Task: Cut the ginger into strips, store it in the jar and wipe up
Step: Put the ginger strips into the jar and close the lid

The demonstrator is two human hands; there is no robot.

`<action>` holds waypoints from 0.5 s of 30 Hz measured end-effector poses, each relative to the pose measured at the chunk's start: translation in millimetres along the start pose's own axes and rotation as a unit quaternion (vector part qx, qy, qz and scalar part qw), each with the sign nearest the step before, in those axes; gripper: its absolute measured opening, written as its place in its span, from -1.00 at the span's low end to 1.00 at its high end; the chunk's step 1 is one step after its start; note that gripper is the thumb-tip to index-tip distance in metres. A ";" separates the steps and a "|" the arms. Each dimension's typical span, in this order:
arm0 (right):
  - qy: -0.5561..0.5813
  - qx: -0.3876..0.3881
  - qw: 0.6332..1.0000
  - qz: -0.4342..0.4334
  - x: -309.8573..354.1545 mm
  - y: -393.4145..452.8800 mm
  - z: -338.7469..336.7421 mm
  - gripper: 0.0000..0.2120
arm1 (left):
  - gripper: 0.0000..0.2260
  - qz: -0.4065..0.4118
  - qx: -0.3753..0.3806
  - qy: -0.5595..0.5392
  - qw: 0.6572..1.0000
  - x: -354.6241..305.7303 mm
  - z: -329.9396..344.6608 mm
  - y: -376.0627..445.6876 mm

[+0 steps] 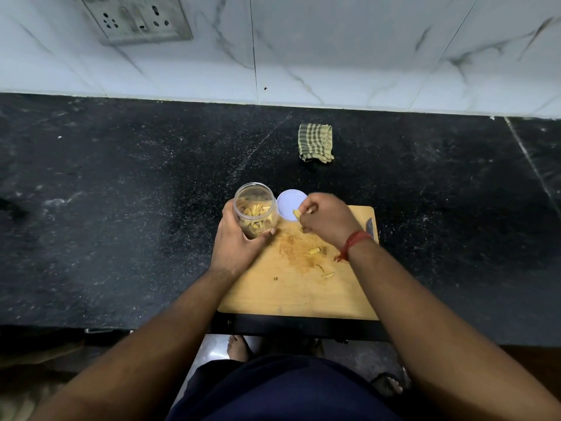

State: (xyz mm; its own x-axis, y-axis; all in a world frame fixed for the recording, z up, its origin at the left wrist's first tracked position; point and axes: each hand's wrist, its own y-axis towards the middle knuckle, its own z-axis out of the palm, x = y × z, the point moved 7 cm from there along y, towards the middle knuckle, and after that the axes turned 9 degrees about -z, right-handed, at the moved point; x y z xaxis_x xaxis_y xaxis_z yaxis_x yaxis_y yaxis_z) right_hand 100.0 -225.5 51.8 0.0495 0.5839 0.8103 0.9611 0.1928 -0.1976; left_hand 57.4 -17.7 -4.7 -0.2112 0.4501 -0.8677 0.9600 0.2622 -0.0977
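Black speckled stone makes up the counter (121, 208), backed by white marble-veined wall tiles (364, 50) with a grimy socket plate (136, 18) at eleven o'clock. A wooden cutting board (288, 296) lies at the counter's near edge, stained orange-brown near its middle.

At the board's ten o'clock corner the left hand (236, 241) wraps around a clear jar (255, 209), fingers and thumb curled on its side; the jar is tilted, mouth open, with ginger strips (253, 218) inside. Just beside the jar, at its three o'clock, a white lid (288, 205) lies flat, partly covered by the right hand (329, 221). That hand is clenched around a few more ginger pieces (297, 213), one poking out at its nine o'clock side toward the jar. A red thread band (353, 243) circles the right wrist.

Loose ginger bits (315, 251) lie on the board at the stain's three o'clock, with thin scraps (326, 273) further toward six o'clock. A knife (369, 227) rests at the board's right edge, mostly hidden behind the right wrist; only part of the blade shows. A folded green checked cloth (315, 142) sits on the counter at twelve o'clock, well apart from the board.

Below the counter edge, dark shorts (288, 390) and bare feet show dimly; the floor there is hard to make out.
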 end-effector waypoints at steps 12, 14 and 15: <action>-0.169 0.073 0.952 -0.243 105.9 30.2 14.0 -0.83 | -0.19 -0.005 0.011 0.004 1.000 -0.2 -0.1 0.2; -0.105 0.041 0.968 -0.224 100.3 28.3 -2.1 -0.83 | -0.19 -0.002 0.006 0.004 1.000 -1.0 -1.0 -0.3; -0.072 0.018 0.976 -0.203 92.2 26.9 -12.9 -0.83 | -0.18 -0.002 0.004 0.003 1.000 -1.0 -0.8 -0.4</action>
State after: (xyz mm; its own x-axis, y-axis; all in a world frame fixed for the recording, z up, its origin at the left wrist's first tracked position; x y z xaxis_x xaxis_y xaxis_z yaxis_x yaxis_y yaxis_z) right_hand 133.9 -176.6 128.3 -0.3751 0.5575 0.7406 0.8830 0.4580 0.1025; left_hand 57.0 -17.5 -3.4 -0.2155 0.4542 -0.8645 0.9609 0.2560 -0.1050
